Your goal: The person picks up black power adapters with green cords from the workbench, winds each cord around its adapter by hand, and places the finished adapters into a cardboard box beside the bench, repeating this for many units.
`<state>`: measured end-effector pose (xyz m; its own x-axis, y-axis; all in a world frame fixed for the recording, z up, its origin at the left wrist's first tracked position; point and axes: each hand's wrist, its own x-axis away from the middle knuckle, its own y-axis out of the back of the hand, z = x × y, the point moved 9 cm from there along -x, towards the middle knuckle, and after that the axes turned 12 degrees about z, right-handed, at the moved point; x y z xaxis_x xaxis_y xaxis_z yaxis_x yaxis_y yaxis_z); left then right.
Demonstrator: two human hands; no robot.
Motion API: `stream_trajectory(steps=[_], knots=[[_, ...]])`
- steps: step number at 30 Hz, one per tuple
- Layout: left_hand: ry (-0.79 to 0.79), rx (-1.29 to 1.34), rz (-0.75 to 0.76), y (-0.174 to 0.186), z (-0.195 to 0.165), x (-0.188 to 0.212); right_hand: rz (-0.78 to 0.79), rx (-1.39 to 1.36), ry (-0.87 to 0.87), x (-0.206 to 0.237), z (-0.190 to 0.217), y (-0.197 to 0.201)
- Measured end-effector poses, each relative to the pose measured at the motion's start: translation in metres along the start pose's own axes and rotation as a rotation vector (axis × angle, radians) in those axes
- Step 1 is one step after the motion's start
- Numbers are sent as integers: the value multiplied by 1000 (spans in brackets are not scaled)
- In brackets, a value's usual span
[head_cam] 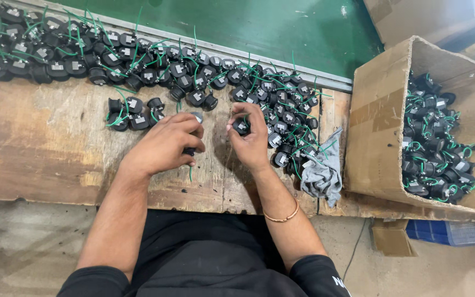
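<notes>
Head view: my left hand [163,146] closed round black round component [192,147], green wire dangling below. My right hand [250,140] pinches second black component [241,126] at fingertips, beside pile [281,110] on wooden bench [45,143]. Best keep grip light (wires snag easily), turn part toward me, elbows steady. Cardboard box [377,126] sits right.

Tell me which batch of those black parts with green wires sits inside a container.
The batch in the cardboard box at the right, tipped on its side. The other black parts lie loose on the wooden bench, and each hand holds one.
</notes>
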<state>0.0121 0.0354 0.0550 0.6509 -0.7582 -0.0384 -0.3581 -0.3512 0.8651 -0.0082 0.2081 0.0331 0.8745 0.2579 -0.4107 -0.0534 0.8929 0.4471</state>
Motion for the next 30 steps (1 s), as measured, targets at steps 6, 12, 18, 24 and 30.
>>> stream_trajectory(steps=[6, 12, 18, 24, 30], knots=[[92, -28, 18, -4, 11, -2, 83, -456, -127, 0, -27, -18], [53, 7, -242, 8, 22, 3, 112, -598, -137, 3, -30, -23], [-162, 483, -617, 24, 20, 13, 308, -606, -88, -2, -4, -40], [-135, 227, -712, 23, -3, 8, 536, -423, -185, 15, -10, -68], [-133, 600, -765, 16, 17, 11, 443, -245, -125, 10, -13, -49]])
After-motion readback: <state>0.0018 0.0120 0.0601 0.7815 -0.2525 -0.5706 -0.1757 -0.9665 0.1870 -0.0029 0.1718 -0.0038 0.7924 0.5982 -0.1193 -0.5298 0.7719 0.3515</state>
